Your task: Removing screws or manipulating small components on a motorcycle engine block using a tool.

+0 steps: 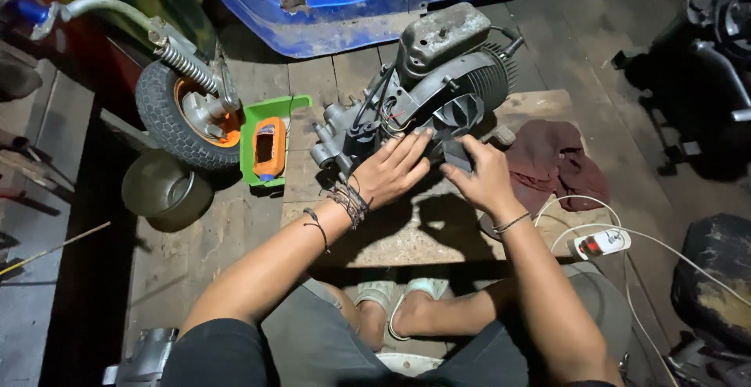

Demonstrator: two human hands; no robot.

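Head view, looking down at a small engine lying on its side on a low wooden surface, centre of the frame. Left hand laid flat against the lower side of the engine, fingers spread and extended, pressing rather than pinching. Right hand just beside it, fingers curled around a dark plastic cover on the engine's side; exact grip partly hidden behind the cover edge. Coloured wires exposed between the engine body and the cover, suggesting the cover not fully seated or already partly loosened; which of the two, not decidable from this view. No tool in either hand. Engine otherwise whole: finned cylinder and grey top housing in place. Judged stage: early to middle, with work confined to the side cover and everything else on the engine untouched.

Surroundings: dark red rag on the surface at right of centre; white power strip with its cable at lower right; green tray holding an orange object at left of centre; small wheel with spring at upper left; metal bowl below it; blue body panel along the top edge.
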